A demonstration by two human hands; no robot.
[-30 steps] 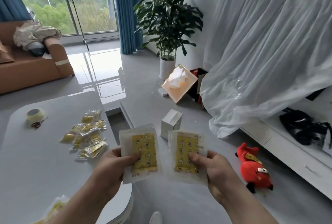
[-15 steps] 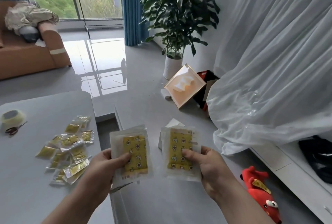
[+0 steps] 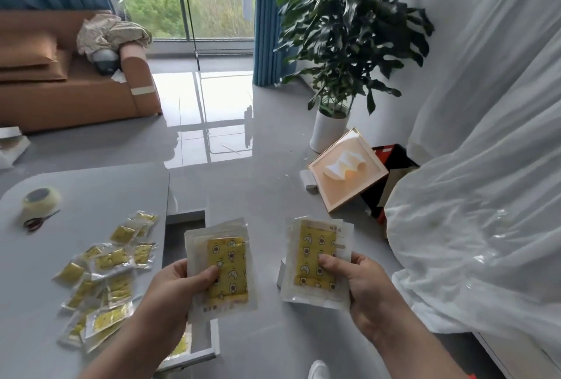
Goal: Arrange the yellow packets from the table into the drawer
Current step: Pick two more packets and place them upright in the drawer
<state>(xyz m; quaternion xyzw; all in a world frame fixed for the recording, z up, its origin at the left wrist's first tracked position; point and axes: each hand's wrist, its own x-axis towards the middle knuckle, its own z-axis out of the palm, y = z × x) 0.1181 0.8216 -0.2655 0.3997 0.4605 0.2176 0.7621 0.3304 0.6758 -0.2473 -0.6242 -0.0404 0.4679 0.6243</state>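
Head view looks down on two bare hands held out over the grey floor, each pinching a small stack of clear sleeves with a yellow patterned packet inside. At six o'clock, under the left forearm, the open drawer [image 3: 209, 345] juts from the table's side, and a yellow packet or two can be made out lying in it, mostly hidden. The left hand [image 3: 173, 290] has its thumb pressed on the face of the left stack [image 3: 226, 269], fingers curled behind; small print along the sleeve's bottom edge is too blurred to read. The right hand [image 3: 361, 287] grips the right stack [image 3: 318, 254] the same way, and the characters at its top corner are likewise unreadable. At nine o'clock the loose packets [image 3: 103, 269] lie scattered on the table [image 3: 36, 311], overlapping one another. Farther along the tabletop, at ten o'clock, a tape roll [image 3: 41, 201] sits just beside small scissors [image 3: 41, 220]. At one o'clock a framed box [image 3: 347, 170] leans near the white pot of a leafy plant [image 3: 349, 29].
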